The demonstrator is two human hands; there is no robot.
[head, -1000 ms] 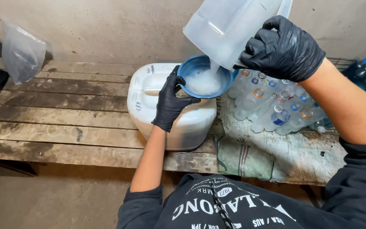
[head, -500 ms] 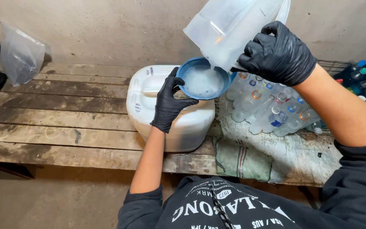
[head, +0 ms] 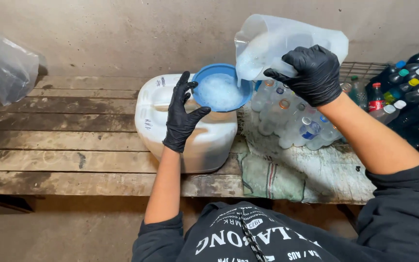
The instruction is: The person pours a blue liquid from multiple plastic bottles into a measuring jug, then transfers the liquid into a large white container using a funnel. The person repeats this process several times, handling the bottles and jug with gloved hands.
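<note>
Gripping the handle of a translucent plastic jug (head: 287,43), the right hand (head: 311,73) in its black glove is closed tight around it and holds the jug tipped, spout down and to the left. Foamy clear liquid runs from the spout into a blue funnel (head: 221,88) just below it. The left hand (head: 183,114), gloved in black too, is partly open: its fingers are spread and curled against the near left rim of the funnel, the thumb stretched out under the rim, so it steadies the funnel rather than clamps it. The funnel sits on top of a white jerrycan (head: 190,121), which stands on the table (head: 59,140) of rough wooden planks, its front face close to the near edge.

To the right of the jerrycan, just beside it, lies a clear plastic-wrapped bundle of small bottles (head: 294,119) with mixed caps, under the right wrist. A striped cloth (head: 267,177) hangs over the near table edge below that bundle. Farther right, against the wall, dark bottles with coloured caps (head: 413,87) are crowded together, touching a wire rack (head: 360,70).

Left of the jerrycan the planks run bare for a long stretch to a clear plastic bag (head: 10,70) hanging at the far left, well apart from both hands. The wall rises close behind the jug
</note>
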